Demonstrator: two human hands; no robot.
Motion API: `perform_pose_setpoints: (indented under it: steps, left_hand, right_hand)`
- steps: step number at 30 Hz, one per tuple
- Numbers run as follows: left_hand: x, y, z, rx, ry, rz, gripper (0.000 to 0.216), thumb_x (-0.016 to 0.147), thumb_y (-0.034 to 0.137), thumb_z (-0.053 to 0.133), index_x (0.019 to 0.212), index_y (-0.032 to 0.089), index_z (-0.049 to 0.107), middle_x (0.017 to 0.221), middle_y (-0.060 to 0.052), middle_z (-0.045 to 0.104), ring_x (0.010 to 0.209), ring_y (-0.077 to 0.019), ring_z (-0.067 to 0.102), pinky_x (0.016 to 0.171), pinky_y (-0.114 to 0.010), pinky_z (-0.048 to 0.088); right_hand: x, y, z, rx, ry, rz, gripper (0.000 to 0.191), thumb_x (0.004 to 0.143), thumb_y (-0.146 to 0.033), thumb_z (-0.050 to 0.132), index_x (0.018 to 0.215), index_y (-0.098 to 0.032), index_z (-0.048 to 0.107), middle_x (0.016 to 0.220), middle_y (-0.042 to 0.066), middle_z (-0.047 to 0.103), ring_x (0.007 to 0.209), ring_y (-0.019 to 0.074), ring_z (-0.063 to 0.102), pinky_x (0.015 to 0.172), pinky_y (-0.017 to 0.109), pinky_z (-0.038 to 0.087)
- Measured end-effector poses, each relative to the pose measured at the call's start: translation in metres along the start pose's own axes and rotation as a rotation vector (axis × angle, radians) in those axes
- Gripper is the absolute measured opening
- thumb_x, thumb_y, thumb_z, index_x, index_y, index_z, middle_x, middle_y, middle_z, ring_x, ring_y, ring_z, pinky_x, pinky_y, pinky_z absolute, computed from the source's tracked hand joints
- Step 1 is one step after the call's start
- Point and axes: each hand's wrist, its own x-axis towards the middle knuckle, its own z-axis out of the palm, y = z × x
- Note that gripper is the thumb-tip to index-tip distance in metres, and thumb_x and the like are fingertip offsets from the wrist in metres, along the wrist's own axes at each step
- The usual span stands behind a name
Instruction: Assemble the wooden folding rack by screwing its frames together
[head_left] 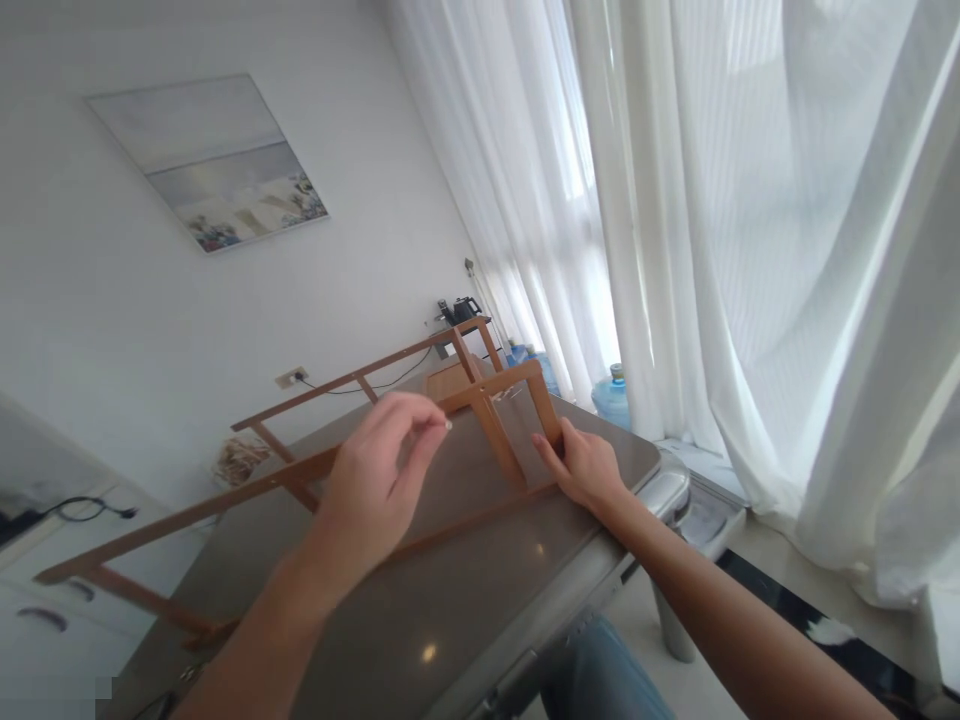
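My left hand (382, 465) is raised in front of the near wooden frame, its thumb and index finger pinched on a small pale piece (448, 425). The piece is too small to name. My right hand (589, 465) is closed around the end bar of that near wooden frame (550, 408), at its right end. The frame stands on its long edge on the grey-brown table (465, 590), with crossbars between its long rails. Behind it stands a similar wooden frame (334, 384). My left hand and forearm hide part of the near frame.
A flat wooden panel (448, 381) lies beyond the frames. Small metal bits (193, 672) lie at the table's lower left. A black kettle (465, 309) stands at the back. Blue water bottles (613, 400) and white curtains (675, 250) are on the right.
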Motion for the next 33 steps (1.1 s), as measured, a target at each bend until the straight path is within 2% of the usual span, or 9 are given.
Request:
perform_pose_setpoints:
  steps: [2,4,9,14,17,21,25,29,33]
  left_hand:
    - [0.029,-0.005,0.016,-0.003,0.034,0.007,0.017,0.107,0.030,0.050,0.100,0.023,0.064,0.105,-0.003,0.070,0.098,-0.0189,0.066,0.085,-0.029,0.051]
    - [0.046,-0.011,0.034,-0.018,0.029,0.014,0.019,0.107,0.031,0.050,0.102,0.022,0.065,0.110,-0.004,0.072,0.103,-0.0199,0.067,0.086,-0.031,0.052]
    - [0.056,-0.023,0.063,-0.009,0.018,0.003,0.022,0.108,0.033,0.047,0.107,0.021,0.065,0.113,-0.007,0.074,0.107,-0.0235,0.067,0.093,-0.037,0.053]
    - [0.055,-0.024,0.063,0.010,0.014,-0.036,0.025,0.108,0.037,0.045,0.107,0.022,0.065,0.109,-0.007,0.075,0.101,-0.0243,0.068,0.090,-0.037,0.054]
    - [0.055,-0.021,0.060,-0.017,-0.002,-0.078,0.026,0.108,0.038,0.046,0.106,0.021,0.066,0.104,-0.006,0.075,0.097,-0.0238,0.069,0.087,-0.036,0.054]
    - [0.056,-0.020,0.058,-0.077,-0.029,-0.120,0.028,0.108,0.038,0.046,0.106,0.021,0.068,0.104,-0.006,0.075,0.094,-0.0230,0.069,0.086,-0.036,0.054]
    - [0.057,-0.020,0.057,-0.118,-0.042,-0.128,0.029,0.107,0.040,0.047,0.107,0.021,0.069,0.106,-0.006,0.075,0.091,-0.0220,0.068,0.085,-0.035,0.053]
    - [0.057,-0.019,0.057,-0.139,-0.052,-0.133,0.031,0.108,0.043,0.047,0.108,0.022,0.070,0.106,-0.006,0.075,0.095,-0.0233,0.068,0.083,-0.035,0.054]
    - [0.057,-0.021,0.058,-0.167,-0.052,-0.083,0.029,0.107,0.043,0.050,0.107,0.023,0.071,0.115,-0.005,0.075,0.106,-0.0238,0.068,0.089,-0.035,0.053]
  right_hand:
    - [0.000,0.000,-0.001,0.012,-0.001,0.006,0.045,0.105,-0.064,0.041,0.089,-0.023,0.051,0.075,0.005,0.072,0.067,0.0242,0.067,0.058,0.031,0.016]
    - [0.000,0.000,-0.001,0.031,0.000,0.009,0.044,0.104,-0.064,0.042,0.090,-0.023,0.050,0.076,0.006,0.072,0.066,0.0243,0.067,0.058,0.032,0.015]
    - [0.000,-0.001,-0.003,0.110,0.009,0.012,0.045,0.106,-0.062,0.037,0.089,-0.023,0.050,0.075,0.007,0.072,0.063,0.0228,0.065,0.058,0.032,0.015]
    - [-0.005,0.000,-0.009,0.280,0.079,0.011,0.038,0.100,-0.059,0.045,0.094,-0.023,0.053,0.077,0.006,0.070,0.069,0.0246,0.065,0.061,0.031,0.029]
    - [-0.009,0.005,-0.013,0.436,0.176,0.020,0.030,0.097,-0.047,0.042,0.107,-0.021,0.053,0.092,0.009,0.071,0.088,0.0280,0.067,0.076,0.036,0.044]
    - [-0.015,0.011,-0.023,0.656,0.273,0.093,0.029,0.092,-0.028,0.035,0.116,-0.020,0.049,0.106,0.011,0.072,0.104,0.0262,0.067,0.090,0.040,0.050]
    - [-0.025,0.003,-0.043,0.871,0.239,0.123,0.027,0.094,-0.023,0.034,0.118,-0.022,0.046,0.108,0.010,0.076,0.097,0.0212,0.068,0.083,0.036,0.053]
    - [-0.033,-0.019,-0.072,1.178,0.126,0.086,0.024,0.103,-0.040,0.047,0.121,-0.024,0.048,0.110,0.009,0.078,0.086,0.0182,0.064,0.077,0.033,0.053]
    - [-0.022,-0.041,-0.098,1.055,0.131,-0.095,0.024,0.103,-0.043,0.057,0.118,-0.023,0.060,0.102,0.006,0.077,0.084,0.0167,0.066,0.071,0.029,0.050]
